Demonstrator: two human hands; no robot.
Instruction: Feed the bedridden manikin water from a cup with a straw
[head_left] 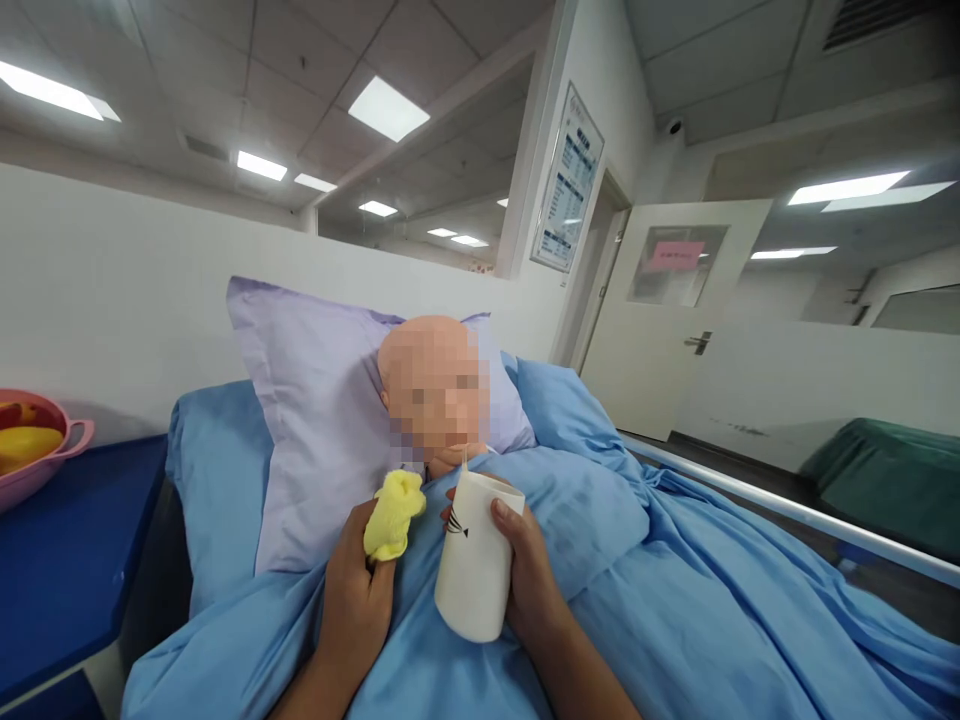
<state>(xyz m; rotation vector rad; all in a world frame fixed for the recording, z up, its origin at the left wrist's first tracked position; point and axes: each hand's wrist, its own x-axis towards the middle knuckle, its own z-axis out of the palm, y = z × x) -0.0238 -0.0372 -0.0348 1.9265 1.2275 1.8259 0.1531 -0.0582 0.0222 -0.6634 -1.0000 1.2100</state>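
My left hand (356, 590) is closed around a folded yellow cloth (395, 515), which stands up between thumb and fingers. In my right hand (534, 570) is a white cup (476, 560) with a small dark print, slightly tilted. A thin pale straw (464, 459) rises from the cup's rim toward the mouth of a bald mannequin head (431, 365). Whether the straw touches the mouth I cannot tell. The mannequin lies with its head on a lilac pillow (315, 400), and a blue quilt (622, 600) covers its body up to the neck. What the cup contains is hidden.
On the left, a pink basin (56, 470) holding yellow things stands on a blue tabletop (75, 570) beside the bed. A pale bed rail (787, 510) runs along the right side. Behind are a white wall (150, 290) and an open door (660, 330).
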